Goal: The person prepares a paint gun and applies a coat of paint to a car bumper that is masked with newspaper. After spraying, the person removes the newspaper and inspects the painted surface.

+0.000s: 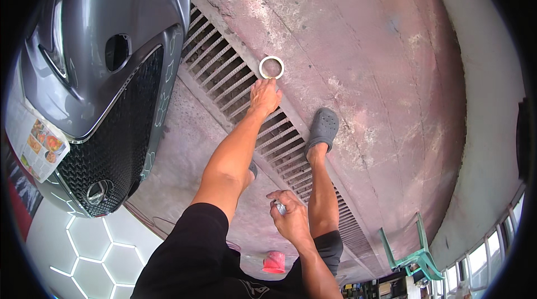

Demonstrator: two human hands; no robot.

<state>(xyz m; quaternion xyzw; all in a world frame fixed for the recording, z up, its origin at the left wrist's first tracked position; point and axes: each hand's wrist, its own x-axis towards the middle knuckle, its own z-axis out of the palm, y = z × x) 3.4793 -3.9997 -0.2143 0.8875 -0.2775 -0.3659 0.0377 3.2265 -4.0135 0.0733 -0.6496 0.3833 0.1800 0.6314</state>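
My left hand (pixel 265 96) reaches out over the floor grate, its fingers closed at the near rim of a pale cream roll of tape (pixel 262 72). The roll's open ring faces up, with the pinkish floor showing through it. Closer to my body, my right hand (pixel 291 218) is curled around a small silvery, crumpled-looking piece (pixel 279 206). Most of that piece is hidden by the fingers, so its kind does not show.
A dark grey car front bumper (pixel 84 75) with black mesh grille stands at left, newspaper (pixel 36 142) stuck on it. A metal drain grate (pixel 224 69) crosses the floor beside my grey clog (pixel 323 128). A red bucket (pixel 274 262) and green plastic chair (pixel 414 257) appear below.
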